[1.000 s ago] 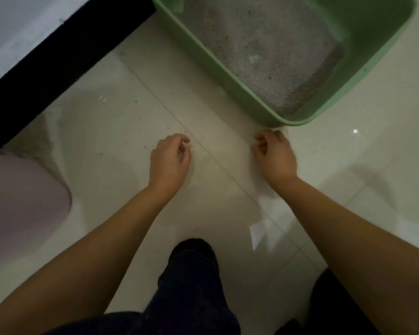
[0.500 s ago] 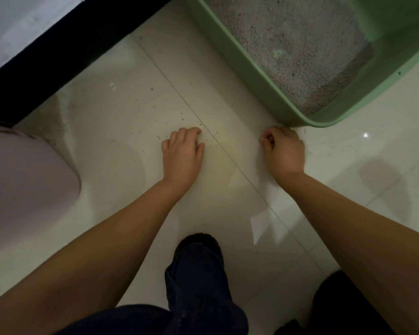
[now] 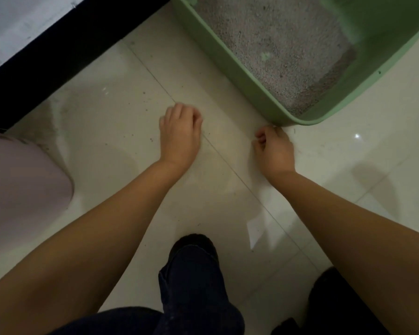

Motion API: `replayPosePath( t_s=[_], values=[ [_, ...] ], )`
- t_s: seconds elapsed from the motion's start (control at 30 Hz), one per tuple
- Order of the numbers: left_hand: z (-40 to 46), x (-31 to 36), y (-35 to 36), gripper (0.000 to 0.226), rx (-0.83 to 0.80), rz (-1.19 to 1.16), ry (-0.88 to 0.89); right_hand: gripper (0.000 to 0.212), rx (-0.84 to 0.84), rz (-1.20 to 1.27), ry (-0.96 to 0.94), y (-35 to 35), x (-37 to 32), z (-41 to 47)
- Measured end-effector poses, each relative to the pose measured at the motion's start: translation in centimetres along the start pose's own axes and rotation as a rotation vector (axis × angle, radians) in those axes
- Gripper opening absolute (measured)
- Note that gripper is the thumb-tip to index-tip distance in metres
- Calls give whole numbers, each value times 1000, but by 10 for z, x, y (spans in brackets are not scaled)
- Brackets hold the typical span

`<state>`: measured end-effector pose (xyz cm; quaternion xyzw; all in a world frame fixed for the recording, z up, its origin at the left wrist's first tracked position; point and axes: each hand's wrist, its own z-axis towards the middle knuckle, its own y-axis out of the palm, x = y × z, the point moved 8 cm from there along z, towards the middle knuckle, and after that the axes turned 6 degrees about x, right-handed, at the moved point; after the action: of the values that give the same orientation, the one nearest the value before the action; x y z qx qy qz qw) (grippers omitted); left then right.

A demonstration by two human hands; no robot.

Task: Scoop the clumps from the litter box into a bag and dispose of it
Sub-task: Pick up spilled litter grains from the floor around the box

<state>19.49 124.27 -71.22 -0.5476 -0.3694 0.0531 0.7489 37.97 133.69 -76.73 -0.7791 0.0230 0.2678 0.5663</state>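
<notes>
Down on the pale tiled floor, both bare forearms reached forward from the bottom of the view. The left hand lay palm down over a grout line, its fingers curled under at the tips; whether they pinched anything could not be told, since the fingertips were hidden beneath the knuckles. The right hand sat just beside the near corner of the green litter box, its fingers curled in toward the thumb, knuckles almost touching the box's rounded rim; nothing could be made out in its grip either. The litter box stood at the upper right, tilted diagonally to the tiles, and held grey granular litter with a small green fleck on its surface. Dark specks of scattered litter dotted the floor around the left hand. A pale pink rounded object filled the left edge, and a black strip ran along the upper left. Dark trouser legs and a dark foot showed at the bottom.
</notes>
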Motion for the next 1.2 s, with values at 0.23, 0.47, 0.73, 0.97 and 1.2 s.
replayPosePath(
  t_s=[0.23, 0.47, 0.73, 0.97, 1.2],
  values=[
    [83, 132, -36, 16, 143, -123, 422, 27, -109, -234, -48, 5, -2, 5],
    [73, 110, -22, 29, 88, -135, 350, 10, 13, 201, -367, -98, -68, -29],
    [-27, 60, 49, 15, -292, -103, 228, 24, 379, 106, -146, -173, -36, 40],
    [-28, 80, 96, 28, -410, 33, 333, 28, 431, 126, -198, -161, -19, 8],
    [-24, 87, 103, 21, -300, 145, 467, 18, 127, 125, 80, -67, 54, -62]
  ],
)
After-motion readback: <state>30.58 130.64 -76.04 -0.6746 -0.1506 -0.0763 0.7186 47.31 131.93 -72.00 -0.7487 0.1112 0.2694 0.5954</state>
